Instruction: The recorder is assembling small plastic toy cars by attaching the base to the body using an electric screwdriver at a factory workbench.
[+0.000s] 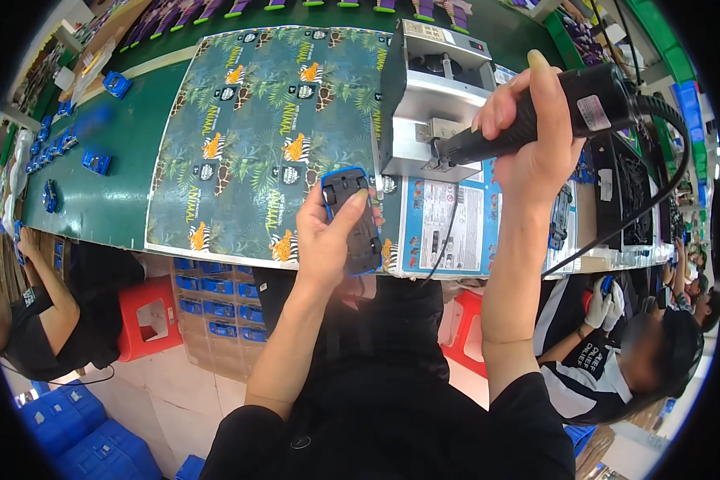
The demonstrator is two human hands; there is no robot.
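My left hand [328,236] is closed round a blue toy car [349,190], turned so its black underside faces up, thumb across the underside. It is over the front edge of the table. My right hand [540,128] grips a black electric screwdriver [488,146], held nearly level and pointing left. The screwdriver's tip is at the front of a silver metal screw feeder [412,120]; whether a screw is on the tip is hidden. A black cable [680,152] curves from the screwdriver's back end down past my right forearm.
Printed sheets with animal patterns [272,136] cover the table's middle. Several blue toy cars [96,162] lie on the green tabletop [96,204] at left. A black tray [632,196] of dark parts stands at right. Co-workers sit on both sides; red stools [148,320] stand below the table.
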